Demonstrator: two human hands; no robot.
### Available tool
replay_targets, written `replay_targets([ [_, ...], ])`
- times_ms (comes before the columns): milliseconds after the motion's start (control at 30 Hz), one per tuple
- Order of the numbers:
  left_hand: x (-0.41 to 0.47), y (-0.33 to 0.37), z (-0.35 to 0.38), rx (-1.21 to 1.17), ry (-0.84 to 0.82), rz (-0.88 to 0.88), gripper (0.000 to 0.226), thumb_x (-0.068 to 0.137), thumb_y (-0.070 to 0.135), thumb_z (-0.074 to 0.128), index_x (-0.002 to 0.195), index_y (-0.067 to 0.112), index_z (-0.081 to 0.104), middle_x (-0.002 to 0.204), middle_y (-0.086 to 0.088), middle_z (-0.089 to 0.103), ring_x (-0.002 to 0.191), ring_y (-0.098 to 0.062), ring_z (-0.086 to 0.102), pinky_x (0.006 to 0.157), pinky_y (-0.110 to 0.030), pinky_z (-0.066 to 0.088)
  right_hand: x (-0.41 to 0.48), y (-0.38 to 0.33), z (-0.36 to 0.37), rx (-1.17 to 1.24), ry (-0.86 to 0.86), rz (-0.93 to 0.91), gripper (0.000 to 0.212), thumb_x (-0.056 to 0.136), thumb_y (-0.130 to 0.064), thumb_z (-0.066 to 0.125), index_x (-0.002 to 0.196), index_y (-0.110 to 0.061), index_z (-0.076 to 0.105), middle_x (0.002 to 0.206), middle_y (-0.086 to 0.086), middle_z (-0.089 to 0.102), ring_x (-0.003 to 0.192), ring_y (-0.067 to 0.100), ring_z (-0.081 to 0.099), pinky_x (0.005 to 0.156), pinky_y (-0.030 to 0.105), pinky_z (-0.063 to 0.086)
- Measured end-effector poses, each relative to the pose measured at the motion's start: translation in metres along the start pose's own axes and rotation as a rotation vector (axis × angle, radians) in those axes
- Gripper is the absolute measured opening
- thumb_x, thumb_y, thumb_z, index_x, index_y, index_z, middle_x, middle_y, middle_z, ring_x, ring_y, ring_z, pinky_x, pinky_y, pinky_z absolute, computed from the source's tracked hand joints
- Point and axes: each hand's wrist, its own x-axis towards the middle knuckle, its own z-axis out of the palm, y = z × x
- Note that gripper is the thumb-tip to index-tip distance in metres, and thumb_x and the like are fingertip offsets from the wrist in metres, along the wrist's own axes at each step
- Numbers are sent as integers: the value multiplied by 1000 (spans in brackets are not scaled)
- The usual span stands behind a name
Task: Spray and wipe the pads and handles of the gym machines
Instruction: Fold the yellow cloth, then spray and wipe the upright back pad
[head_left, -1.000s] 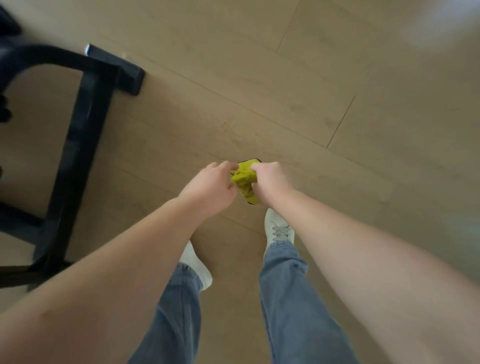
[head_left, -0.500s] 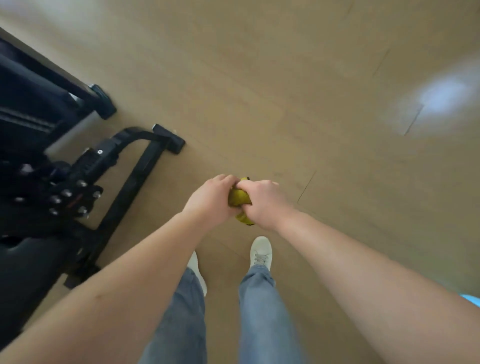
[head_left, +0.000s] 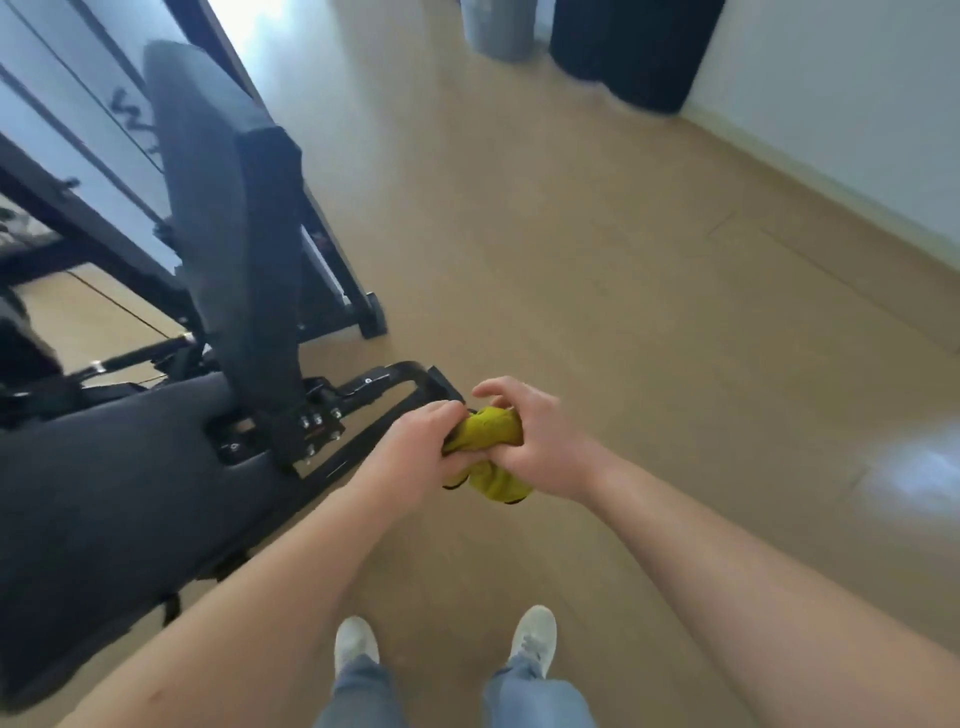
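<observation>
A bunched yellow-green cloth (head_left: 491, 441) sits between both hands, held in the air above the floor, in front of the person's body. Its black-edged lower fold hangs just under the hands. The left hand (head_left: 415, 449) grips the left end of the cloth with its fingers curled over it. The right hand (head_left: 543, 441) holds the right side, with the thumb and lower fingers wrapped round the bundle; its upper fingers (head_left: 498, 389) arch loosely above the cloth, and whether they touch it cannot be told. The two hands are almost touching each other across the cloth.

Just left of the hands stands a black workout bench. Its seat pad (head_left: 104, 499) lies low and broad, and its back pad (head_left: 223, 208) rises steeply, tilted away from the person. A black metal frame (head_left: 395, 379) with bolts at the hinge runs under the pads to the floor, and one foot of it ends close behind the left hand.

Below the arms, two white shoes (head_left: 535, 631) and blue jean legs (head_left: 540, 696) stand on the tan wood floor (head_left: 675, 312). Far off, by the white wall (head_left: 857, 104), stand a grey cylinder (head_left: 496, 26) and a black object (head_left: 634, 52), both blurred.
</observation>
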Motion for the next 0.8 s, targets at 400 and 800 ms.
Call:
replay_targets([
  [400,-115,-70,-124,-379,508,-133,20,99,19,63,84,26,51,74,7,54,68,-2,56,62,-14,46,29,-159,92,222,-150,130,28,114,-20,39,123,-25,65,116,-6,66,113,12,63,96,25,48],
  [800,-166,-165,-188,-683,757,-270,30,105,40,40,96,15,55,85,-6,63,74,-10,62,71,-24,55,89,-240,221,24,-481,-7,96,82,-17,90,155,-42,33,135,-20,58,118,8,64,92,27,61],
])
